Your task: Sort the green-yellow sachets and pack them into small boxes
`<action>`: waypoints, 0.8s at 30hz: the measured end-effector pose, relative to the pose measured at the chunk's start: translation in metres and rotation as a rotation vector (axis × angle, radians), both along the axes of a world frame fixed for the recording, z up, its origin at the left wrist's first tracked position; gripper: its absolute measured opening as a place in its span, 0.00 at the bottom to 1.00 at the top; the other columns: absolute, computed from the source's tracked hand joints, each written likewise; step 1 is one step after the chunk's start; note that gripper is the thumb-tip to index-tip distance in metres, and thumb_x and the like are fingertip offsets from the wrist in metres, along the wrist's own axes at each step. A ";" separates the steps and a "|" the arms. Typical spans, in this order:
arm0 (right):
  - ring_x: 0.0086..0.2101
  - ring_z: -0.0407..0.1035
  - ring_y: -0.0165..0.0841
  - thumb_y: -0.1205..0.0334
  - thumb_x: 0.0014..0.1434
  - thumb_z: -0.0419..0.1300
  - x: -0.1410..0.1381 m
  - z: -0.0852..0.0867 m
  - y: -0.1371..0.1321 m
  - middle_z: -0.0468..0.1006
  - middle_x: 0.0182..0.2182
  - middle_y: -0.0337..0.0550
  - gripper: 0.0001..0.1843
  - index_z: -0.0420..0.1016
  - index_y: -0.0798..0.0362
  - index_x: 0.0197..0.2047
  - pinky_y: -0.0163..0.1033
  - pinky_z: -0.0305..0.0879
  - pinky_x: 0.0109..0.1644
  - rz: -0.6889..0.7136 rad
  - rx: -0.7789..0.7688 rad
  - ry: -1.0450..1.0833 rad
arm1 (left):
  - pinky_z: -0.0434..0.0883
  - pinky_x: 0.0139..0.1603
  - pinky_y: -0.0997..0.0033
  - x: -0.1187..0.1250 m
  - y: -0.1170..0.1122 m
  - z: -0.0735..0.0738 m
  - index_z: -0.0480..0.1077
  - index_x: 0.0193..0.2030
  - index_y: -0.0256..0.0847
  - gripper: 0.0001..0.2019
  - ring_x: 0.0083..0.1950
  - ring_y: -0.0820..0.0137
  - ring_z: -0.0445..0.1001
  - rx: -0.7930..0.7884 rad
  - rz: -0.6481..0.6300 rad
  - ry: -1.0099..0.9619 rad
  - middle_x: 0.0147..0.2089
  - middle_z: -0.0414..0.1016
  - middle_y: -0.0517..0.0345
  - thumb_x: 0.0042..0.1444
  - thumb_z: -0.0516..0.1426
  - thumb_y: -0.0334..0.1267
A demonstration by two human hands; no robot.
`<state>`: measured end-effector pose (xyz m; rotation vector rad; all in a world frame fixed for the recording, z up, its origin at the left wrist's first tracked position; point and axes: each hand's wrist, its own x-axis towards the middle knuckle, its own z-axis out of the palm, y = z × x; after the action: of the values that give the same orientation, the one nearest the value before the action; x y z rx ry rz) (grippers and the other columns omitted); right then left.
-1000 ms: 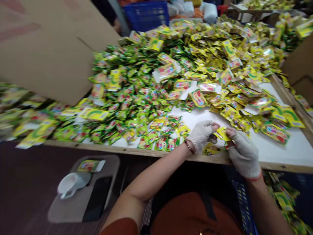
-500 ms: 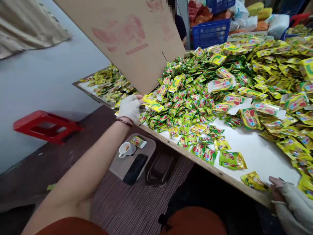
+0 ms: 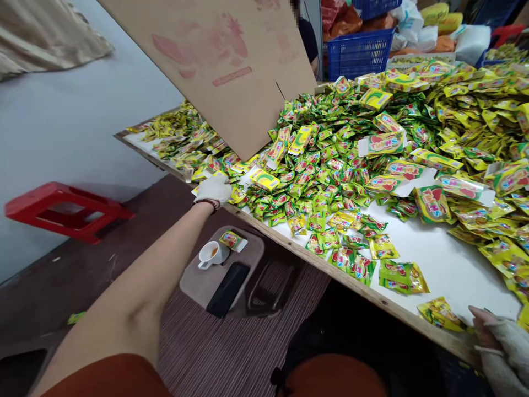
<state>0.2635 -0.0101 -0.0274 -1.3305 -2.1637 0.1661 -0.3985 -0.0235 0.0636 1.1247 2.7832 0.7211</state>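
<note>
A huge heap of small green and yellow sachets [image 3: 330, 165] covers a white table [image 3: 446, 264] with a wooden front edge. Larger yellow flat packs [image 3: 264, 179] lie scattered on top. My left hand [image 3: 212, 188], in a white glove, is stretched far out to the table's left front edge, resting on sachets beside one yellow flat pack. Only the back of that glove shows, so its fingers are hidden. My right hand [image 3: 494, 336], also gloved, lies at the bottom right on the table edge with a finger stretched flat, just right of a lone yellow sachet [image 3: 440, 314].
A big cardboard sheet [image 3: 215, 66] leans over the heap's left side, with part of a person [image 3: 308, 44] behind it. Below the table a grey tray [image 3: 194, 281] holds a cup [image 3: 211, 253], a phone [image 3: 227, 281] and one sachet. A red stool [image 3: 61, 212] lies on the floor; blue baskets [image 3: 359, 52] stand behind.
A second ago both hands held a yellow sachet together at the table edge. My left hand has since reached far left to the heap's end; my right stayed at the edge.
</note>
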 end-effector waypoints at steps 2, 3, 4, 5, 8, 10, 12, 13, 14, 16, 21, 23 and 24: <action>0.39 0.78 0.53 0.55 0.57 0.55 -0.004 0.003 -0.001 0.82 0.42 0.54 0.24 0.69 0.36 0.58 0.59 0.76 0.43 0.057 0.069 -0.070 | 0.64 0.58 0.50 0.014 0.008 0.010 0.68 0.32 0.37 0.09 0.47 0.61 0.67 -0.021 -0.076 0.089 0.32 0.68 0.58 0.57 0.59 0.42; 0.38 0.79 0.53 0.56 0.58 0.55 -0.006 0.006 -0.002 0.81 0.42 0.55 0.25 0.68 0.38 0.59 0.59 0.76 0.44 0.077 0.109 -0.094 | 0.63 0.59 0.49 0.025 0.013 0.012 0.69 0.35 0.37 0.08 0.49 0.59 0.67 -0.021 -0.120 0.125 0.36 0.71 0.56 0.57 0.57 0.41; 0.38 0.79 0.52 0.58 0.59 0.55 -0.009 0.009 -0.003 0.81 0.42 0.55 0.24 0.69 0.40 0.59 0.57 0.76 0.44 0.088 0.139 -0.104 | 0.63 0.61 0.50 0.038 0.019 0.014 0.69 0.38 0.37 0.08 0.51 0.59 0.66 -0.018 -0.168 0.151 0.41 0.73 0.54 0.58 0.56 0.40; 0.38 0.79 0.51 0.60 0.60 0.56 -0.012 0.012 -0.004 0.81 0.42 0.55 0.23 0.69 0.42 0.59 0.55 0.77 0.44 0.096 0.156 -0.105 | 0.62 0.62 0.51 0.054 0.025 0.014 0.70 0.41 0.36 0.09 0.53 0.59 0.66 -0.010 -0.226 0.177 0.45 0.73 0.52 0.58 0.55 0.40; 0.41 0.78 0.47 0.65 0.61 0.55 -0.022 0.019 -0.006 0.81 0.42 0.54 0.20 0.72 0.48 0.56 0.50 0.76 0.46 0.110 0.152 -0.079 | 0.65 0.61 0.58 0.114 0.044 0.010 0.72 0.44 0.37 0.11 0.54 0.61 0.68 0.051 -0.502 0.270 0.49 0.75 0.51 0.59 0.53 0.40; 0.41 0.78 0.44 0.68 0.60 0.55 -0.027 0.021 -0.007 0.81 0.42 0.52 0.18 0.73 0.53 0.53 0.48 0.76 0.45 0.107 0.160 -0.053 | 0.68 0.55 0.62 0.160 0.054 0.007 0.73 0.40 0.39 0.12 0.50 0.62 0.72 0.117 -0.761 0.307 0.46 0.76 0.51 0.60 0.52 0.41; 0.41 0.77 0.42 0.73 0.58 0.55 -0.032 0.024 -0.007 0.80 0.41 0.51 0.18 0.73 0.55 0.51 0.45 0.75 0.46 0.091 0.126 -0.048 | 0.70 0.50 0.65 0.206 0.061 0.004 0.74 0.36 0.40 0.13 0.45 0.63 0.73 0.141 -1.000 0.280 0.42 0.76 0.52 0.61 0.50 0.42; 0.42 0.76 0.41 0.74 0.56 0.54 -0.034 0.025 -0.007 0.80 0.41 0.51 0.18 0.74 0.55 0.49 0.45 0.74 0.47 0.083 0.114 -0.048 | 0.70 0.47 0.66 0.229 0.063 0.002 0.73 0.33 0.41 0.13 0.43 0.64 0.74 0.123 -1.101 0.260 0.39 0.76 0.53 0.61 0.50 0.41; 0.42 0.76 0.41 0.76 0.55 0.53 -0.036 0.027 -0.007 0.80 0.40 0.51 0.19 0.74 0.56 0.49 0.44 0.74 0.47 0.074 0.102 -0.046 | 0.70 0.44 0.67 0.251 0.065 0.000 0.73 0.32 0.41 0.13 0.42 0.65 0.74 0.088 -1.187 0.248 0.38 0.76 0.53 0.61 0.50 0.39; 0.41 0.75 0.41 0.76 0.54 0.52 -0.039 0.029 -0.007 0.80 0.39 0.51 0.19 0.74 0.57 0.48 0.43 0.73 0.47 0.058 0.087 -0.039 | 0.68 0.42 0.67 0.292 0.066 -0.003 0.73 0.32 0.41 0.11 0.40 0.65 0.74 -0.023 -1.309 0.267 0.36 0.76 0.53 0.59 0.50 0.35; 0.39 0.74 0.40 0.75 0.55 0.53 -0.044 0.033 -0.007 0.79 0.37 0.49 0.15 0.74 0.55 0.44 0.43 0.71 0.46 0.021 0.019 -0.033 | 0.66 0.38 0.64 0.364 0.064 -0.008 0.73 0.39 0.39 0.11 0.42 0.59 0.74 -0.330 -1.338 0.359 0.41 0.75 0.48 0.60 0.56 0.45; 0.39 0.74 0.41 0.75 0.56 0.53 -0.044 0.033 -0.007 0.79 0.38 0.49 0.14 0.75 0.55 0.42 0.43 0.70 0.46 0.012 -0.012 -0.028 | 0.66 0.38 0.64 0.378 0.065 -0.011 0.73 0.40 0.39 0.13 0.42 0.58 0.74 -0.399 -1.321 0.327 0.42 0.75 0.47 0.56 0.59 0.47; 0.40 0.74 0.41 0.75 0.56 0.54 -0.044 0.033 -0.007 0.79 0.38 0.50 0.14 0.75 0.55 0.42 0.43 0.70 0.46 0.011 -0.024 -0.025 | 0.66 0.39 0.64 0.382 0.065 -0.012 0.73 0.40 0.39 0.13 0.43 0.58 0.74 -0.415 -1.317 0.298 0.41 0.75 0.47 0.55 0.60 0.46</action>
<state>0.2192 -0.0175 0.0055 -1.3402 -2.1970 0.1808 -0.0163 0.0419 0.0517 2.4979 1.5112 -0.1785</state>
